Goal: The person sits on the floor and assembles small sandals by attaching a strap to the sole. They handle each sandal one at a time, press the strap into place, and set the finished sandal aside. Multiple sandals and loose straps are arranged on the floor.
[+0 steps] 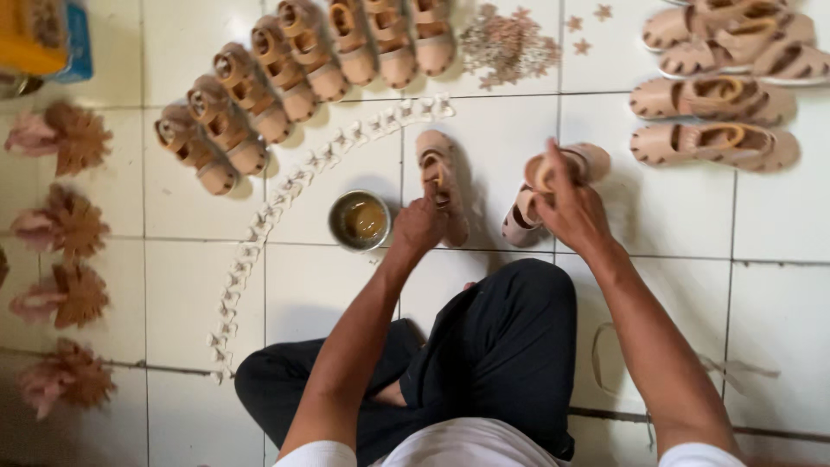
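Note:
My right hand (568, 207) grips a small beige sandal (553, 177), lifted and tilted above the white tiled floor (657, 216). Over to the left, my left hand (418, 227) rests at the heel end of a second beige sandal (439, 177) that lies on the floor; whether it grips the sandal or only touches it is unclear. A small round tin of brownish glue (360, 220) stands just left of that hand. My legs in black trousers (493, 346) are crossed below.
An arc of several beige sandals (285, 78) lies at the upper left, with a curved line of small white star pieces (285, 190) inside it. More sandals (718, 95) are at the upper right. A heap of brown star pieces (508, 43) is at the top; leaf-shaped bundles (65, 225) line the left.

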### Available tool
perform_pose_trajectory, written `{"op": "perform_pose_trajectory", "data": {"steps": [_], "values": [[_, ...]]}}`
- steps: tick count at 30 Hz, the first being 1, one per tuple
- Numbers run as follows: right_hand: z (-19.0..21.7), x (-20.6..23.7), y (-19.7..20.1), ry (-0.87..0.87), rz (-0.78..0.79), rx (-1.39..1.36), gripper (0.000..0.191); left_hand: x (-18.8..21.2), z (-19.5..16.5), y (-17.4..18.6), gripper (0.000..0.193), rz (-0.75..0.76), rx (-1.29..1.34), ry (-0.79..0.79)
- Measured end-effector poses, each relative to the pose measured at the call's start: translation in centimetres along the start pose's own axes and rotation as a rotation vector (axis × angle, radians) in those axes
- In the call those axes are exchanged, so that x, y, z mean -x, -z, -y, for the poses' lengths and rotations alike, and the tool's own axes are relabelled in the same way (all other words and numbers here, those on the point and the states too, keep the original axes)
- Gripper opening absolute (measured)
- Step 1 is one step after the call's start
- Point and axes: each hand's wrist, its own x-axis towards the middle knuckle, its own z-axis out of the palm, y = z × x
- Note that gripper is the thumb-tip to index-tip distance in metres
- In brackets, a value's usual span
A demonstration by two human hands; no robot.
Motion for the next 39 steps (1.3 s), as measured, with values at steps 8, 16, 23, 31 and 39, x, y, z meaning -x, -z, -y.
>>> {"op": "perform_pose_trajectory", "data": {"steps": [8,16,23,31,39], "values": [[7.0,-8.6,-3.1,-0.236,0.543,0.047,0.095,9.8,6.4,-2.4,0.061,-0.347,0.336,-0.196],[11.8,-4.6,-0.3,0.130,0.006,-0.152,0.094,14.0,9.6,-3.4,0.039,-0.186,0.763,0.014],[23.7,3.8,-1.3,-0.111,0.190,-0.933,0.088,15.9,6.5,0.5,0.069,-0.274,1.275,-0.221],[29.8,11.5,-1.2,0.202,0.035,-0.814,0.070,23.7,10.0,1.9,0.082,0.348,2.368,-0.316],[34.2,16.6,-2.3,0.389,0.088,-0.873,0.075,30.3,11.6,1.7,0.082,0.500,2.458,-0.415]]}}
